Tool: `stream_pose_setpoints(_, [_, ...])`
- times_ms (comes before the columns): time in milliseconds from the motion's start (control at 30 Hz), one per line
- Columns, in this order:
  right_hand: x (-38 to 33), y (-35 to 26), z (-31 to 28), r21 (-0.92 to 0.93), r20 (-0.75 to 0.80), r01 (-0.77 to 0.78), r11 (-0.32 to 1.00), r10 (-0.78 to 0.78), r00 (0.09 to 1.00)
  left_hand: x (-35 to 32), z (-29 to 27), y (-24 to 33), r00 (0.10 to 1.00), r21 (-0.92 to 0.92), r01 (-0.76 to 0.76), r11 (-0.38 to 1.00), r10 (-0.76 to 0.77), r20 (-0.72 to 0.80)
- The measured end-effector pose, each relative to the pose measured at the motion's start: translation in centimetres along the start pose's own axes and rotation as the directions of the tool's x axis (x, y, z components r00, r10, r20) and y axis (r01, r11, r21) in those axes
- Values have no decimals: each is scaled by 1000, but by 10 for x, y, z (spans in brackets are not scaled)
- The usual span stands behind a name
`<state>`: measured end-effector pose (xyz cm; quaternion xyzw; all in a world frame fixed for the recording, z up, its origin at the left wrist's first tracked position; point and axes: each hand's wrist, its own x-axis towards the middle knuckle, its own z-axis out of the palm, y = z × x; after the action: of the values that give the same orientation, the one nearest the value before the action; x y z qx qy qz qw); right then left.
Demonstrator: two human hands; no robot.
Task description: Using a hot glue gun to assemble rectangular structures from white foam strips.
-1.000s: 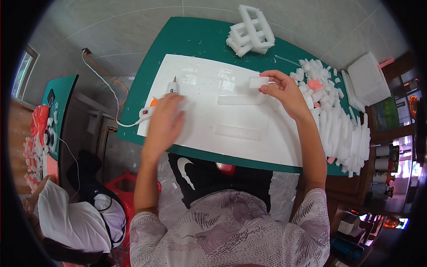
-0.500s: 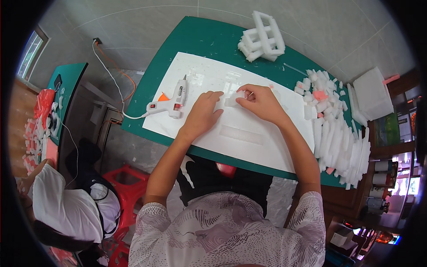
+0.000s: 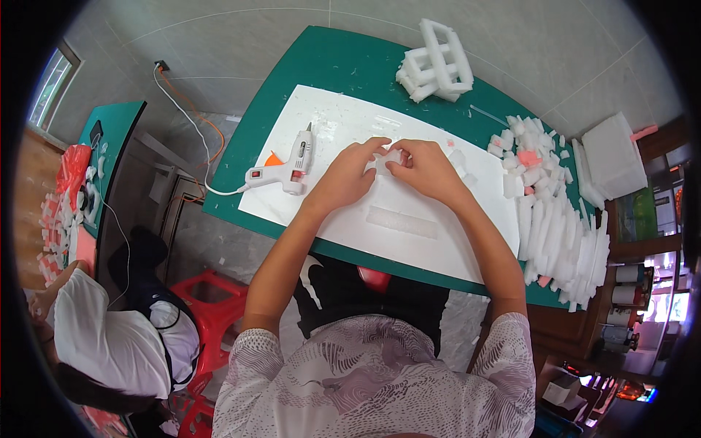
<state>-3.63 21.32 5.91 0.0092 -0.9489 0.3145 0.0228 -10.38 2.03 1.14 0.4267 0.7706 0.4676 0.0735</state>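
Observation:
A small white foam piece [image 3: 384, 160] is pinched between both hands above the white board [image 3: 339, 232]. My left hand [image 3: 349, 174] closes on its left side, with forefinger and thumb at its edge. My right hand [image 3: 427, 171] grips the other side between thumb and fingers, and the fingertips partly cover the piece. A long flat foam strip [image 3: 401, 222] lies on the board just in front of the hands. To the left of my left hand rests a white hot glue gun [image 3: 286, 169], its nozzle pointing away from me.
An open frame of foam bars [image 3: 437, 66] stands at the back of the green table [image 3: 321, 58]. Foam blocks and strips [image 3: 551, 219] are heaped at the right, beside a large foam block [image 3: 615, 153]. The glue gun's cord [image 3: 208, 171] hangs off the left. A co-worker [image 3: 109, 328] sits by a red stool [image 3: 215, 299].
My left hand has moved right and its fingers have closed on the small foam piece. My right hand stays at the piece. The view has shifted slightly.

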Motion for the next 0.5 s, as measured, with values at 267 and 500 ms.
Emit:
stream_pose_setpoints(267, [1,-1,1,11,22,8,1000,-8,1000,13,-1,-1,1000,-1,-16,1000,16,-5])
stream_pose_setpoints(500, [-7,12,-1,104,20,-20,994,18,1000,14,-8,0,999,-6,-25,1000,25,39])
